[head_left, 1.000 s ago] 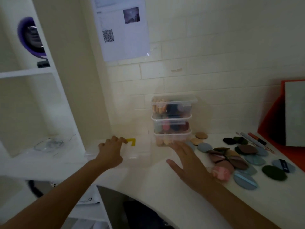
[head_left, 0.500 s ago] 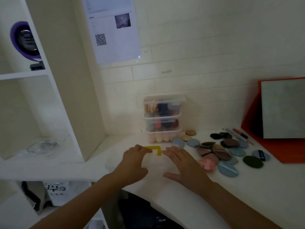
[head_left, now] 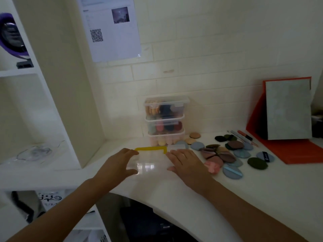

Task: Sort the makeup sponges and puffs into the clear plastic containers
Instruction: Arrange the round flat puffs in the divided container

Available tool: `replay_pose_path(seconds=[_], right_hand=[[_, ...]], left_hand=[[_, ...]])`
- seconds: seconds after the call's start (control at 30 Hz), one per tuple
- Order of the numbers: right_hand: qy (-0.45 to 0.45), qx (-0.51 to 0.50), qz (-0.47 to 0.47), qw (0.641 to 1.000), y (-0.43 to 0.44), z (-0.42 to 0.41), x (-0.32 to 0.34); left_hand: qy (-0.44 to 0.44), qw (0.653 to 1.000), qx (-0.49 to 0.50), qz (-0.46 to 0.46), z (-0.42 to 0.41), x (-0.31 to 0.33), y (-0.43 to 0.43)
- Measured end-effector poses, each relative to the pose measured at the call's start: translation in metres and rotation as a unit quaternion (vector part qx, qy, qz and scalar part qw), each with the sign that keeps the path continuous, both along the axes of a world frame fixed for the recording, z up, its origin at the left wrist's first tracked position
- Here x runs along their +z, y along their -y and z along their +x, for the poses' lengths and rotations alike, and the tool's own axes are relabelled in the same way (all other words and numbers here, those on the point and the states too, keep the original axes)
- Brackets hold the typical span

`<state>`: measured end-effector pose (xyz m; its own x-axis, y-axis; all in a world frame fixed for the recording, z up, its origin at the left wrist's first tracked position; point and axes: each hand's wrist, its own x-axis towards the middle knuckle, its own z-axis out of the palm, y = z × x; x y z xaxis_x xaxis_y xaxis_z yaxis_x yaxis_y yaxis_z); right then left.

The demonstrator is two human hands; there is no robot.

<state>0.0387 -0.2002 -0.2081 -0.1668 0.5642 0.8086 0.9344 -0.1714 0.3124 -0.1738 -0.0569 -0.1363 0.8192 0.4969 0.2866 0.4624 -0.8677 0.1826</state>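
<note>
My left fingers (head_left: 128, 151) curl over the far left corner of the empty clear container (head_left: 152, 159), with the thumb hooked at its near edge, so the left hand (head_left: 115, 165) grips it. My right fingers (head_left: 176, 152) lie nearly straight along the container's right end. The right hand (head_left: 187, 165) is pressed flat there, not wrapped round it.

The container sits on the white counter (head_left: 262, 186), with a yellow strip (head_left: 150, 148) along its far rim. Just behind it, against the pale brick wall (head_left: 209, 58), stand three stacked clear tubs (head_left: 166, 119) full of sponges. To its right the loose puffs (head_left: 225, 154) are spread over the counter, and a pink sponge (head_left: 213, 167) lies nearest my right wrist. Farther right of it are pens (head_left: 243, 136) and a mirror in an orange stand (head_left: 288, 109). Left of it rises a white shelf unit (head_left: 57, 84), and above it a printed sheet (head_left: 111, 28) hangs on the wall.
</note>
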Motion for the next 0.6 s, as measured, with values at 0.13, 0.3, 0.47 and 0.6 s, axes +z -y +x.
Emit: replay_pose_path(seconds=[0.13,0.3,0.47,0.6], right_hand=[[0.01,-0.001,0.018,1.0,0.004,-0.002,0.004],[0.012,-0.017,0.035,0.999,0.009,-0.003,0.008],[-0.013,-0.018,0.037,0.999,0.01,-0.004,0.014],[-0.132,0.022,0.048,0.99,0.016,-0.002,0.016]], left_hand=[[0.0,1.0,-0.01,0.022,-0.007,0.007,-0.004],[-0.012,0.999,-0.04,0.034,-0.013,0.012,0.002],[-0.015,0.999,-0.027,0.041,-0.01,0.022,0.008],[0.015,0.999,-0.026,0.022,-0.007,0.029,0.009]])
